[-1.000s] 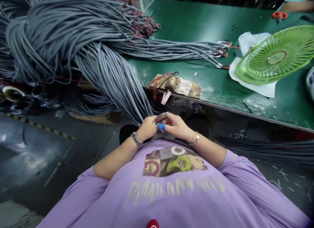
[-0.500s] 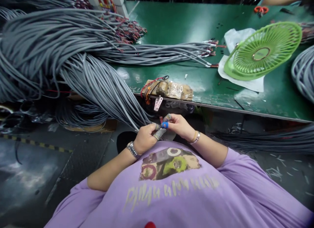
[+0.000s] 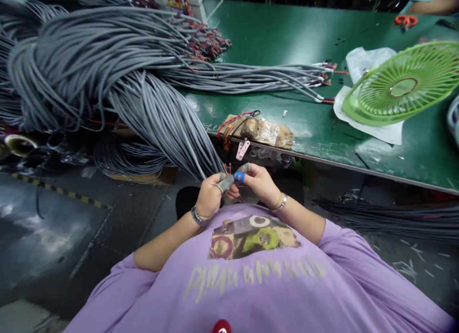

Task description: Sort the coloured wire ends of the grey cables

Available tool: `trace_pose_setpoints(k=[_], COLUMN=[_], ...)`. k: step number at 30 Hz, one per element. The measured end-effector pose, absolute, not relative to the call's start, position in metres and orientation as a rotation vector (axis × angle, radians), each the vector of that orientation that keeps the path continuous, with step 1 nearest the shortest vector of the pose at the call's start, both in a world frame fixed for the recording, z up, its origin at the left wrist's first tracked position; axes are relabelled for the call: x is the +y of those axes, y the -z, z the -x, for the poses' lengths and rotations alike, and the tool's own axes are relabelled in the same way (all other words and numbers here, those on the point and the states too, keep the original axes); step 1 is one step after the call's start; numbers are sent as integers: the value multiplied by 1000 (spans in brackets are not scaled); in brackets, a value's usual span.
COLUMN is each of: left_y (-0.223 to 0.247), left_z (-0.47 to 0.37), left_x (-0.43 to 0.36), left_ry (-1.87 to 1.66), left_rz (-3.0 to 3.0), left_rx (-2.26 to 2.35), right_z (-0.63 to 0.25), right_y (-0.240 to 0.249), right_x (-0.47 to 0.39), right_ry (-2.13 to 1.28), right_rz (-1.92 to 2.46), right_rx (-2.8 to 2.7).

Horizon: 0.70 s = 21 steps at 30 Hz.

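Note:
Close to my chest, my left hand grips the end of a grey cable that comes down from the big bundle. Thin red and green wire ends stick up from that cable end between my hands. My right hand pinches at those wire ends with fingertips covered in grey and blue finger cots. Both hands touch each other just below the edge of the green table. A watch sits on my left wrist and a bracelet on my right.
A huge heap of grey cables fills the left and spills off the table. More cut cables lie across the table. A taped block with wires sits at the table edge. A green fan grille lies right, on white plastic. Another person's arm is far right.
My hands have stayed together at the cable end, with small finger shifts; the wire ends now stick up more visibly. The view has swung a little.

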<state>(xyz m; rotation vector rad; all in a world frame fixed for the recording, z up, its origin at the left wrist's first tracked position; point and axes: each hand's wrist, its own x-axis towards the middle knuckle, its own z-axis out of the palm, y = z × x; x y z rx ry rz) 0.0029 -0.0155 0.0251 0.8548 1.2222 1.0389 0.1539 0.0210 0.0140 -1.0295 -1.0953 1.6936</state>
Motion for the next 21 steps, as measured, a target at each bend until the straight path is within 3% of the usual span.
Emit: trace_pose_setpoints(k=[21], left_y=[-12], left_z=[-4], left_x=[-16], left_ry=[-1021], left_rz=[-962], left_rx=[1320], right_z=[-143], right_y=[-9], right_x=[27], right_ry=[-1700], right_rz=[1084], right_rx=[-1097])
